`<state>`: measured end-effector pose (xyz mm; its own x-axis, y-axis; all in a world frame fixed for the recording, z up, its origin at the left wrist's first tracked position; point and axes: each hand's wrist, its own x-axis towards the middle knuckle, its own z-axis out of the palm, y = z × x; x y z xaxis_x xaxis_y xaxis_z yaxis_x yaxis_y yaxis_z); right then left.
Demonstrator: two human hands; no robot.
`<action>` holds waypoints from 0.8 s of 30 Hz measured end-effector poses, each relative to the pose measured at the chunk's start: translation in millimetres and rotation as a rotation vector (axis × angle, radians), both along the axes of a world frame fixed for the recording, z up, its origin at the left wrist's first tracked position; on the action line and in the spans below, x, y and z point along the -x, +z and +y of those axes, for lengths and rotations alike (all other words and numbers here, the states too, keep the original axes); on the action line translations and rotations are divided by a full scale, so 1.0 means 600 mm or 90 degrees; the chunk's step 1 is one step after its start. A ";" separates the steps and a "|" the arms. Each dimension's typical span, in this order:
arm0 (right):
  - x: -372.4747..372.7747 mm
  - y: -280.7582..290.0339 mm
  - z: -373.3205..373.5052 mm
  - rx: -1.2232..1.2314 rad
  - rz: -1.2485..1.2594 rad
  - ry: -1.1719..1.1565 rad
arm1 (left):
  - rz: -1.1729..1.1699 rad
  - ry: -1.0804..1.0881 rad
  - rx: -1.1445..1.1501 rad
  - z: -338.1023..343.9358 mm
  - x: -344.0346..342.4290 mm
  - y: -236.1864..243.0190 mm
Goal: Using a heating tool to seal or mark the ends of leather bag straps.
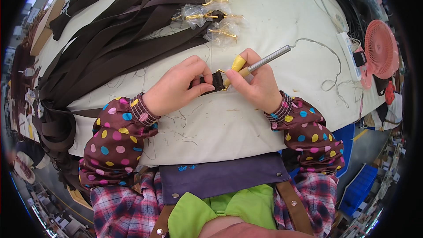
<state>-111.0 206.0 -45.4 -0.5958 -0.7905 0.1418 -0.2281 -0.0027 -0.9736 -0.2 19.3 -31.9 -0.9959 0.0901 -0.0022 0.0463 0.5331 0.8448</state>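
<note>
While the left hand (176, 84) pinches a black strap (217, 82), the right hand (261, 87) grips a corded silver tool (272, 56) slanting toward two o'clock.

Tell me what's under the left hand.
White table shows around the left hand, and a dark strap with a gold buckle sticks out to its right. What lies beneath the palm is covered.
</note>
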 end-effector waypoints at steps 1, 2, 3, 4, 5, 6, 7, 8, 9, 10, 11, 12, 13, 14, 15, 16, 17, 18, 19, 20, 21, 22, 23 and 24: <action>0.001 -0.002 0.001 0.004 0.002 -0.004 | -0.014 0.007 0.007 0.006 0.002 0.008; 0.001 -0.003 0.000 0.010 0.002 -0.005 | -0.028 0.017 0.017 0.009 -0.001 0.015; 0.001 -0.003 0.000 0.011 0.003 -0.003 | -0.028 0.019 0.018 0.010 -0.004 0.012; 0.001 -0.003 0.000 0.006 0.020 -0.001 | 0.000 -0.008 0.081 0.010 -0.006 0.007; 0.002 -0.004 0.000 -0.001 0.039 -0.001 | 0.029 -0.037 0.142 0.010 -0.007 0.002; 0.001 -0.004 0.000 -0.002 0.039 -0.001 | 0.029 -0.038 0.141 0.009 -0.006 0.001; 0.000 -0.005 0.000 0.006 0.028 -0.001 | 0.027 -0.040 0.129 0.008 -0.005 -0.001; -0.001 -0.004 -0.001 0.016 0.017 0.000 | 0.025 -0.039 0.120 0.007 -0.005 0.000; -0.001 -0.004 0.000 0.017 0.017 0.002 | 0.025 -0.038 0.121 0.006 -0.005 0.002; -0.001 -0.004 0.000 0.006 0.023 0.003 | 0.010 -0.032 0.090 0.005 -0.005 0.005; 0.000 -0.004 0.001 -0.005 0.030 0.004 | -0.004 -0.026 0.059 0.004 -0.004 0.006; 0.000 -0.004 0.001 -0.005 0.030 0.004 | -0.004 -0.026 0.059 0.004 -0.004 0.006; 0.000 -0.004 0.001 -0.002 0.035 0.004 | 0.004 -0.025 0.047 0.004 -0.004 0.005; -0.001 -0.003 0.001 0.001 0.040 0.003 | 0.012 -0.025 0.035 0.004 -0.003 0.004; -0.001 -0.003 0.001 0.000 0.040 0.003 | 0.012 -0.025 0.035 0.003 -0.002 0.002; -0.001 -0.002 0.000 0.004 0.032 0.004 | 0.019 -0.019 0.027 0.004 -0.002 0.000; -0.002 -0.002 0.000 0.008 0.023 0.006 | 0.025 -0.013 0.019 0.004 -0.001 -0.001; -0.002 -0.002 -0.001 0.008 0.022 0.006 | 0.024 -0.013 0.019 0.004 -0.001 -0.001; -0.002 -0.004 -0.001 0.009 0.021 0.006 | 0.021 -0.010 0.018 0.004 -0.001 -0.002; -0.002 -0.004 -0.001 0.009 0.021 0.006 | 0.019 -0.007 0.017 0.004 -0.001 -0.002; -0.002 -0.004 -0.001 0.009 0.021 0.005 | 0.018 -0.007 0.017 0.004 -0.001 -0.002; -0.002 -0.005 0.000 0.005 0.026 0.005 | 0.023 -0.009 0.024 0.004 -0.001 -0.003; -0.002 -0.006 -0.001 0.000 0.030 0.006 | 0.026 -0.010 0.032 0.004 -0.001 -0.004; -0.001 -0.007 -0.001 0.001 0.030 0.007 | 0.026 -0.010 0.032 0.004 -0.002 -0.005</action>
